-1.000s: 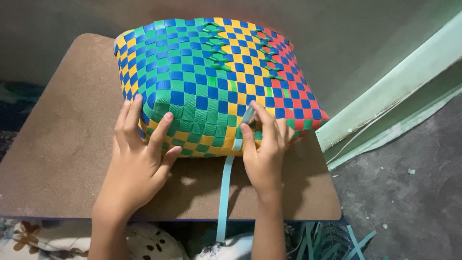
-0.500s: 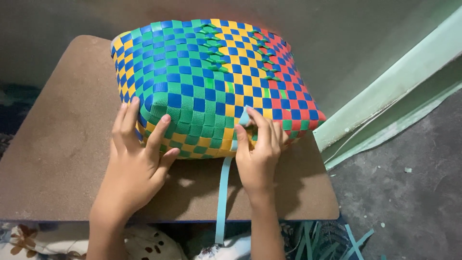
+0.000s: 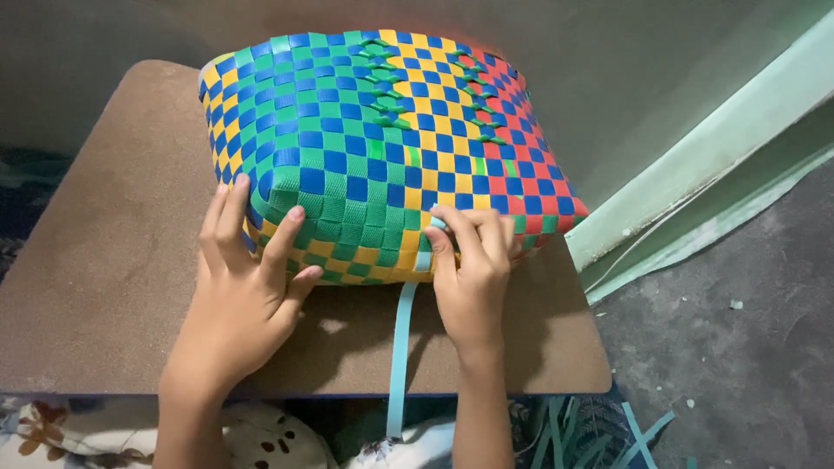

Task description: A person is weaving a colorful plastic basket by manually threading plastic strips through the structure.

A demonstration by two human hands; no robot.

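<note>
A brown board (image 3: 104,287) serves as the work surface, and on it a large woven basket (image 3: 373,148) of blue, green, yellow and red plastic strips is laid on its side, its near edge turned toward the person. Both forearms are extended up from the bottom of the view, wrists fairly straight. The left hand (image 3: 248,282) is pressed against the basket's near left corner, palm down, fingers spread and open; nothing is gripped, and the fingertips (image 3: 295,213) are rested on the green and blue weave. The right hand (image 3: 473,265) is set against the near edge, fingers curled and bunched together where a light blue strip (image 3: 401,347) leaves the weave. The strip is pinched there under the fingertips (image 3: 445,227) and hangs down across the board's front edge. Loose teal strips (image 3: 599,430) are scattered on the grey floor (image 3: 738,347) at lower right.
</note>
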